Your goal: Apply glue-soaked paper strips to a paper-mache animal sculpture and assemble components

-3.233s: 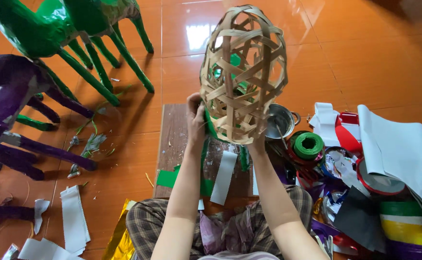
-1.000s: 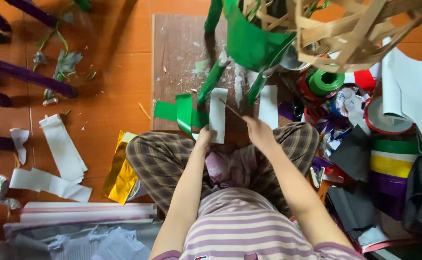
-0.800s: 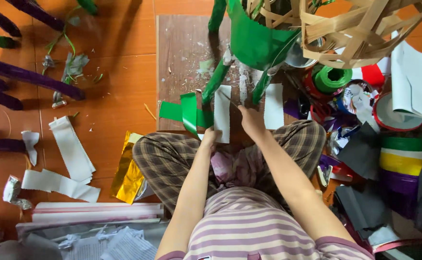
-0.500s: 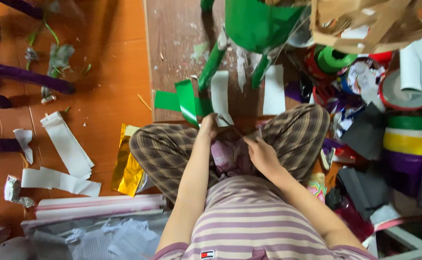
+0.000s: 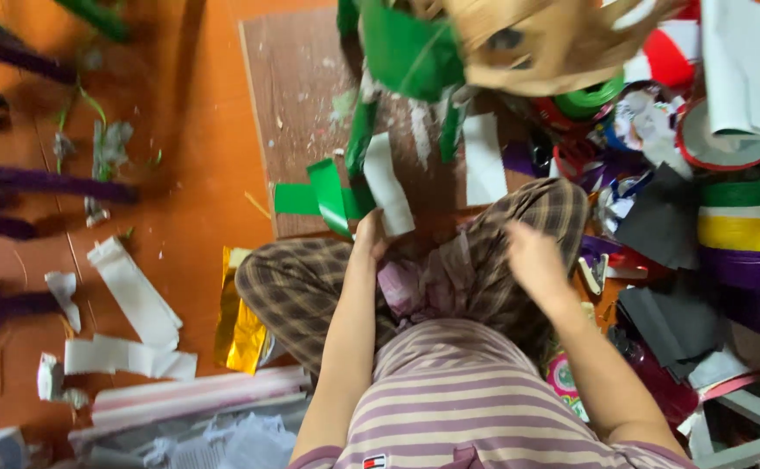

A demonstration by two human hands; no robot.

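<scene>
My left hand [image 5: 368, 236] is at the near edge of a brown board [image 5: 297, 95], fingers closed on the lower end of a white paper strip [image 5: 387, 181]. Green tape strips [image 5: 321, 195] lie right beside it. My right hand [image 5: 529, 257] hovers blurred over my right knee in checked trousers [image 5: 297, 291]; I see nothing in it and cannot make out its fingers. A pink crumpled scrap [image 5: 401, 287] lies in my lap between the hands. A woven bamboo frame [image 5: 553, 43] with a green covered part [image 5: 406, 52] fills the top of the view.
Rolls of coloured tape [image 5: 740, 217], dark scraps and a green roll [image 5: 592, 97] crowd the right side. White paper strips [image 5: 132, 291] and gold foil [image 5: 241, 330] lie on the orange floor at left. Purple [image 5: 46, 184] and green wrapped legs reach in from the far left.
The bamboo frame went from held high in both hands to resting on the board. My right hand pulled back from the strips to my lap, then swung out over my right knee.
</scene>
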